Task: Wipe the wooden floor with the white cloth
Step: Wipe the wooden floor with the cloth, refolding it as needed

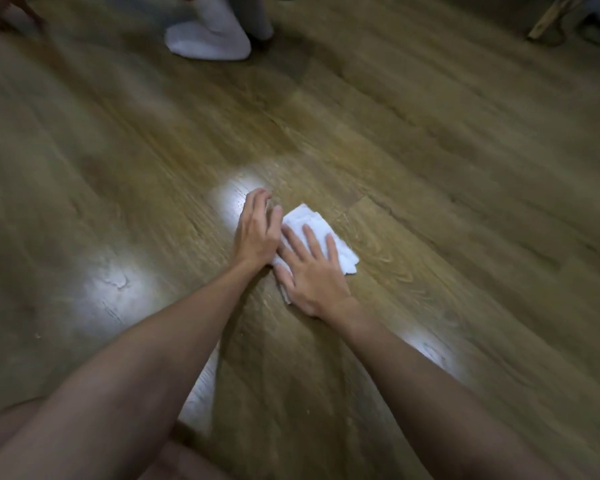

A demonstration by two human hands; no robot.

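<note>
A folded white cloth lies flat on the wooden floor in the middle of the head view. My right hand presses palm-down on the cloth, fingers spread over its near half. My left hand rests just left of the cloth, fingers slightly curled, its edge touching the cloth's left side and the floor. Part of the cloth is hidden under both hands.
Another person's foot in a white sock stands on the floor at the top, with a second leg beside it. A hand touches the floor at top left. A wooden stick lies at top right. Bright light patches reflect off the boards.
</note>
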